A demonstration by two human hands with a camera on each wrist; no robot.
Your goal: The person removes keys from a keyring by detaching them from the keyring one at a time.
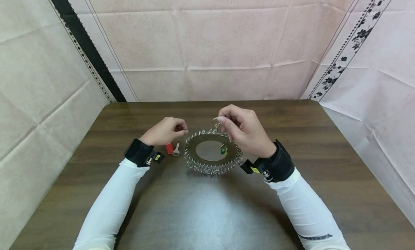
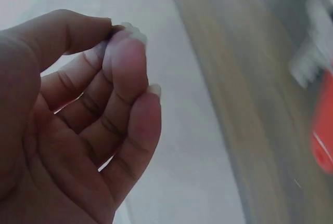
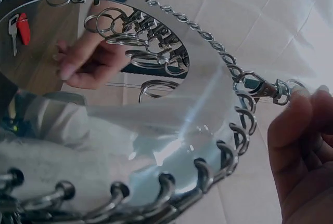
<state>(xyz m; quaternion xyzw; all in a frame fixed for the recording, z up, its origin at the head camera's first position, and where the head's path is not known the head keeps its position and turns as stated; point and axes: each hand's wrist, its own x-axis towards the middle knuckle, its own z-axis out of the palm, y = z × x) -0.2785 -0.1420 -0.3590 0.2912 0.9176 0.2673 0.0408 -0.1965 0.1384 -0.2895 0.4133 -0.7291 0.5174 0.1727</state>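
My right hand (image 1: 244, 129) holds up a round, shiny metal disc (image 3: 151, 141) with an open middle. Its thumb and fingertips pinch the small ring (image 3: 291, 84) of a swivel clasp (image 3: 268, 90) on the disc's edge. Many more clasps with split rings (image 3: 130, 39) hang around that edge. To the left, above the table, my left hand (image 1: 165, 130) has loosely curled fingers, thumb near the index fingertip, nothing visible between them. Just below it lie a silver key (image 1: 176, 150) and a red tag (image 1: 169, 148).
A small green item (image 1: 223, 149) shows within the disc's opening. The brown wooden table (image 1: 194, 214) meets pale patterned cloth (image 1: 207, 44) at the back and sides. Black straps (image 1: 281, 161) with small cameras sit on both wrists.
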